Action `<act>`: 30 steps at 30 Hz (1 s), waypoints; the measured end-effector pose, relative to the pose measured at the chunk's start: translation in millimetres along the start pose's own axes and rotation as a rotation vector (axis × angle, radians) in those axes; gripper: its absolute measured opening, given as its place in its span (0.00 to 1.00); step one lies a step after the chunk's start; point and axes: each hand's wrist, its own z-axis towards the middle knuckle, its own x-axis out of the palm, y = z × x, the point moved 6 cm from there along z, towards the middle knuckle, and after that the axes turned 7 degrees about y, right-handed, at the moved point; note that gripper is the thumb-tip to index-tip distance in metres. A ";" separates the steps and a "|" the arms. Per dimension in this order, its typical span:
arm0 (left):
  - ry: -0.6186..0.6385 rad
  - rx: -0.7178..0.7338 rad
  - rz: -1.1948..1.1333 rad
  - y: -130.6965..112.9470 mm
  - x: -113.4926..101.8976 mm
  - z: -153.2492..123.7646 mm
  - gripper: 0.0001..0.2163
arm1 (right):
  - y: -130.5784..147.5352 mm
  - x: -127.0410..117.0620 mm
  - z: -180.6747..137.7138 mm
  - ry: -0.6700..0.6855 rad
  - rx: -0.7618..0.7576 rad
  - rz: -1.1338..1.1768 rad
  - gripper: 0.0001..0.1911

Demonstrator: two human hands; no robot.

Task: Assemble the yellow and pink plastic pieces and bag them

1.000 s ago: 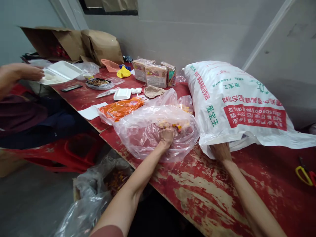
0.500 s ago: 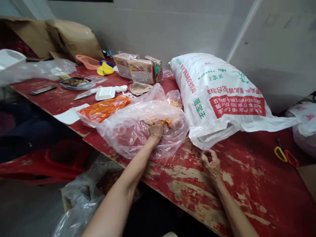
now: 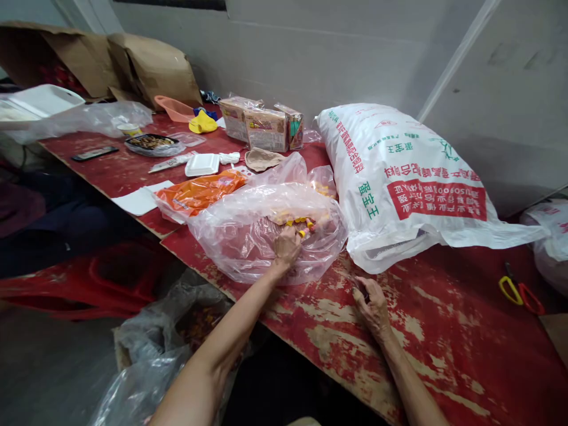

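Note:
A large clear plastic bag (image 3: 231, 236) lies open on the worn red table. Inside it are small yellow and pink pieces (image 3: 306, 222). My left hand (image 3: 288, 245) reaches into its mouth with fingers closed, and a small yellow piece (image 3: 302, 234) shows at the fingertips. Over the bare wood and red paint to the right, my right hand (image 3: 373, 305) is held with thumb and fingers curled together; what they hold, if anything, is too small to make out. Just beyond that hand rests a big white printed sack (image 3: 412, 165).
Scissors (image 3: 521, 293) with yellow and red handles lie at the right. Left of the bag are an orange plastic bag (image 3: 199, 192), a white foam box (image 3: 202, 165) and wrapped packets (image 3: 266, 129). A red chair (image 3: 89, 290) stands beyond the table edge.
My left hand has drawn back slightly within the bag, a yellow piece now at its fingertips. My right hand has come a little nearer, away from the sack. The view has shifted slightly.

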 end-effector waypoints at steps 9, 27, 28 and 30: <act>0.326 0.465 -0.524 -41.5 -1.5 -115.4 0.07 | 46.6 -13.6 2.0 0.323 -0.107 0.208 0.13; 0.610 0.439 -0.249 -96.4 55.2 -188.6 0.10 | 46.7 -36.5 -48.4 0.677 0.055 -0.219 0.11; 0.596 0.426 -0.196 -93.8 54.6 -188.6 0.10 | 41.8 -36.1 -49.6 0.724 0.075 -0.320 0.10; 0.540 0.386 -0.185 -85.1 51.1 -186.2 0.11 | 35.2 -33.5 -51.2 0.802 0.108 -0.462 0.08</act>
